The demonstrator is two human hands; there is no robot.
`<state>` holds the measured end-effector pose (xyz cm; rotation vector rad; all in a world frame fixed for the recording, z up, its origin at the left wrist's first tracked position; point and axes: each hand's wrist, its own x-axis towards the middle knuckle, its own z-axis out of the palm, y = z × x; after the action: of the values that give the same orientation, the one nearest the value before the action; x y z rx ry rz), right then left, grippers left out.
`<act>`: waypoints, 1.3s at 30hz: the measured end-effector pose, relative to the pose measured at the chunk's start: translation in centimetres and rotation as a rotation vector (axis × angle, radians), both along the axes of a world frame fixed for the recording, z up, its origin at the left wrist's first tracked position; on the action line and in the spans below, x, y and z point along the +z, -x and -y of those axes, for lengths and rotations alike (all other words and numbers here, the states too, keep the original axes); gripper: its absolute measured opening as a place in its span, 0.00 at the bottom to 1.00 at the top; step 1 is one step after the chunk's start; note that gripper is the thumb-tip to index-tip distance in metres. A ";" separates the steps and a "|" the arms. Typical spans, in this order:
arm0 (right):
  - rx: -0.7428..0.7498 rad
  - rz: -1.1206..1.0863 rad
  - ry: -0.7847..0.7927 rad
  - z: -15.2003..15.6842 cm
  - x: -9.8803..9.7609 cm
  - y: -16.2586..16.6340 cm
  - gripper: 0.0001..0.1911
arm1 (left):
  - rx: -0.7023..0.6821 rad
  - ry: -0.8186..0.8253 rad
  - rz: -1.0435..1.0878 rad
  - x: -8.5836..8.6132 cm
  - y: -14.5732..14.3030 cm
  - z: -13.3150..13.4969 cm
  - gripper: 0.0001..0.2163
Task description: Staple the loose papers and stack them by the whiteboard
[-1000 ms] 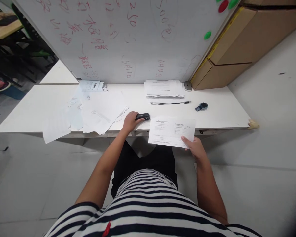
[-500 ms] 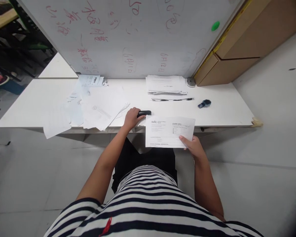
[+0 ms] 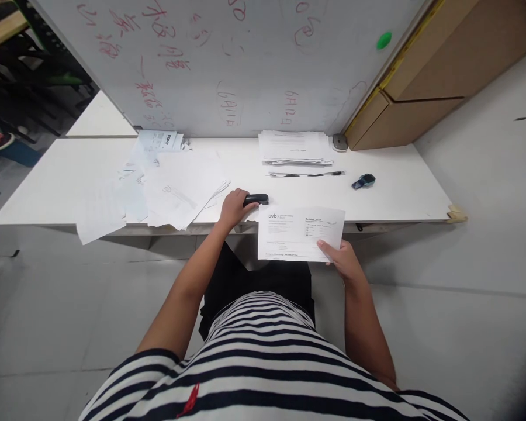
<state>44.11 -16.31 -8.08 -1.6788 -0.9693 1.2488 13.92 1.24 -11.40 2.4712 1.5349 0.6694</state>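
My left hand (image 3: pixel 233 209) is closed over a black stapler (image 3: pixel 256 200) that lies on the white table (image 3: pixel 390 196) near its front edge. My right hand (image 3: pixel 339 260) pinches the lower right corner of a printed sheet of paper (image 3: pixel 298 233), held flat in front of the table edge. The sheet's upper left corner sits right beside the stapler's tip. A loose spread of papers (image 3: pixel 166 187) lies just left of my left hand.
A neat paper stack (image 3: pixel 294 147) and a black pen (image 3: pixel 305 173) lie at the back of the table, with a small dark blue object (image 3: pixel 363 182) to their right. A whiteboard (image 3: pixel 228 64) with red writing stands behind; cardboard boxes (image 3: pixel 425 76) are at the right.
The sheet in my right hand has moved left, closer to the stapler. My left hand has stayed on the stapler. The view has tilted down slightly.
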 end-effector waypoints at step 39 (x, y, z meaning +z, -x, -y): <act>-0.119 0.238 -0.162 -31.4 2.5 -2.3 0.16 | 0.003 -0.011 -0.021 -0.2 -0.3 -0.2 0.17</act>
<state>46.44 15.05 -5.54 -1.7546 -1.0648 0.8825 14.26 1.43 -11.59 2.4923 1.5471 0.6562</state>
